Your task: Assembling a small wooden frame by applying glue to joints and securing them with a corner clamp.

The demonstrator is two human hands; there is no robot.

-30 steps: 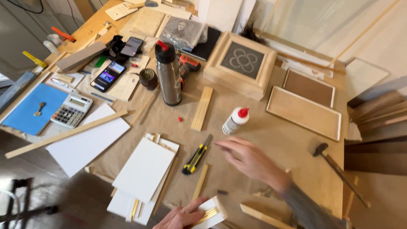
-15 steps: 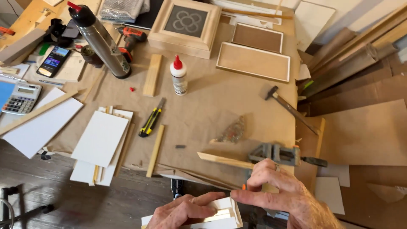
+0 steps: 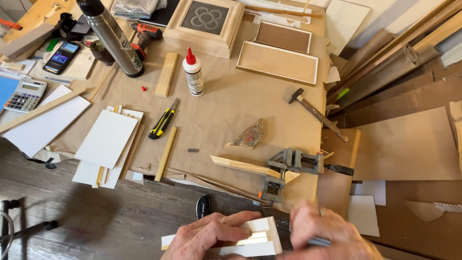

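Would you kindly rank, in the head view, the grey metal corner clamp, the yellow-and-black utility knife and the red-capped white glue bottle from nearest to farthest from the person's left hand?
From the left hand:
1. Grey metal corner clamp, just beyond and to the right.
2. Yellow-and-black utility knife, farther up, slightly left.
3. Red-capped white glue bottle, farthest, toward the table's back.

On my paper-covered bench [image 3: 226, 110]: a glue bottle [image 3: 194, 73] upright beside a wood block [image 3: 166, 74], a yellow utility knife [image 3: 162, 122], a hammer [image 3: 315, 111], a corner clamp [image 3: 288, 168] gripping a moulding strip [image 3: 238, 165], a steel flask [image 3: 111, 36], and a calculator [image 3: 25, 94] at the left edge.
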